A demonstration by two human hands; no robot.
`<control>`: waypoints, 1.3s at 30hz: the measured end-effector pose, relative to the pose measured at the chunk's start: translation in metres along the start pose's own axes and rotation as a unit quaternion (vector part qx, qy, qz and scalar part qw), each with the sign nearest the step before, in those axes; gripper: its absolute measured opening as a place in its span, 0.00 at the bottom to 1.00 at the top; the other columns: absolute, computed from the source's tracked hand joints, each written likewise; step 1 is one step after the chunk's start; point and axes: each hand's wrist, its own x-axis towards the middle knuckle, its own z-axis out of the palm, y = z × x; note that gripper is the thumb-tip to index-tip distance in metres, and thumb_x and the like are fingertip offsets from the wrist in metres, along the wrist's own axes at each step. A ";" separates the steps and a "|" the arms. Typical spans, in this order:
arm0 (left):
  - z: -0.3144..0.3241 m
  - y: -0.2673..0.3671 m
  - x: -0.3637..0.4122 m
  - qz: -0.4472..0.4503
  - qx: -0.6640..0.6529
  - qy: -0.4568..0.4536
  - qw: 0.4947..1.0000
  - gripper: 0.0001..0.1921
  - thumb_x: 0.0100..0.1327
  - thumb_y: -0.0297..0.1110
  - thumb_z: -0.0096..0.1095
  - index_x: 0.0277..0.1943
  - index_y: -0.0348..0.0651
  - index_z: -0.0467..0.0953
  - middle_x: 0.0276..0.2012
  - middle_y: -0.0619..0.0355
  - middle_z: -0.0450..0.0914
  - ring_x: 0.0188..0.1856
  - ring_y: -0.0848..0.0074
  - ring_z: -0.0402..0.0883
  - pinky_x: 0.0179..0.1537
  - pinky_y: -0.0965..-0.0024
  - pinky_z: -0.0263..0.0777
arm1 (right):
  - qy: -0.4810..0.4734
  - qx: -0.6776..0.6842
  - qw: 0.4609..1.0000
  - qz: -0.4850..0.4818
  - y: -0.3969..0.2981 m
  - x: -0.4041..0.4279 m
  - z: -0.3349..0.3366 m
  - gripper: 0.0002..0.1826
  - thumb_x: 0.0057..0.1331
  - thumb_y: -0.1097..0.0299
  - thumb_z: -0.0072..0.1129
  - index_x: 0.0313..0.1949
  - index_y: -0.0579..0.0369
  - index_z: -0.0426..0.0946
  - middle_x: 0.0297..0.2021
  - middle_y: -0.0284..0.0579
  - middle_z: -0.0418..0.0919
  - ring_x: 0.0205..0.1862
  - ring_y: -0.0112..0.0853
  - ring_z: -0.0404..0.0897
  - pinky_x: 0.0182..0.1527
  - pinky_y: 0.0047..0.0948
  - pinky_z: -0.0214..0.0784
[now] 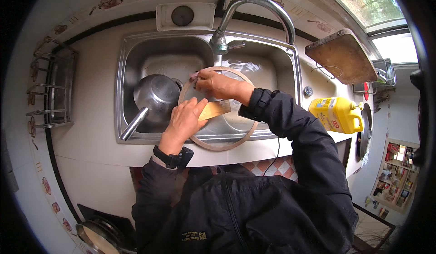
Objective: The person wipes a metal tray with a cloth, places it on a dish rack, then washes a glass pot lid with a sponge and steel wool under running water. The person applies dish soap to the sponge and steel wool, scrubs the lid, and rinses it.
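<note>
A round glass pan lid with a pale rim [250, 131] lies tilted over the middle of the double steel sink. My left hand [185, 119] grips the lid's yellowish, bar-shaped handle [214, 110] near its centre. Above it, my right hand [218, 83] is bent over the lid's upper left part, its fingers closed on a small pinkish cloth or scrubber [194, 77], mostly hidden. Left of the lid, a steel saucepan [153, 92] sits in the left basin, its metal handle [134, 124] pointing to the near left edge.
The curved faucet [221, 43] stands behind my right hand. A yellow detergent jug [335, 115] and a wooden cutting board [342, 56] are at the right. A white tray [161, 17] with a dark round object lies behind the sink. A wire rack [51, 87] stands at the left.
</note>
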 end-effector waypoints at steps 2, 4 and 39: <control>0.000 0.001 -0.001 -0.002 -0.005 0.010 1.000 0.29 0.48 0.34 0.76 0.55 0.45 0.75 0.39 0.52 0.77 0.44 0.58 0.80 0.43 0.56 0.75 | 0.017 -0.032 0.994 -0.106 -0.005 -0.014 -0.006 0.25 0.58 0.83 0.57 0.55 0.50 0.76 0.42 0.52 0.72 0.47 0.50 0.75 0.52 0.42 0.69; 0.000 0.001 -0.001 -0.005 -0.007 0.019 1.000 0.28 0.48 0.33 0.75 0.55 0.45 0.75 0.39 0.53 0.77 0.44 0.58 0.80 0.43 0.57 0.75 | 0.061 -0.091 0.993 -0.045 -0.005 -0.032 -0.014 0.25 0.58 0.82 0.58 0.55 0.49 0.78 0.42 0.51 0.72 0.46 0.48 0.76 0.52 0.41 0.69; 0.006 0.000 -0.003 -0.017 -0.007 0.044 0.999 0.26 0.49 0.29 0.73 0.54 0.47 0.77 0.37 0.54 0.75 0.42 0.59 0.81 0.39 0.58 0.75 | 0.027 -0.030 0.995 0.096 0.016 -0.025 -0.028 0.30 0.55 0.87 0.52 0.58 0.53 0.76 0.57 0.54 0.71 0.56 0.51 0.73 0.59 0.40 0.66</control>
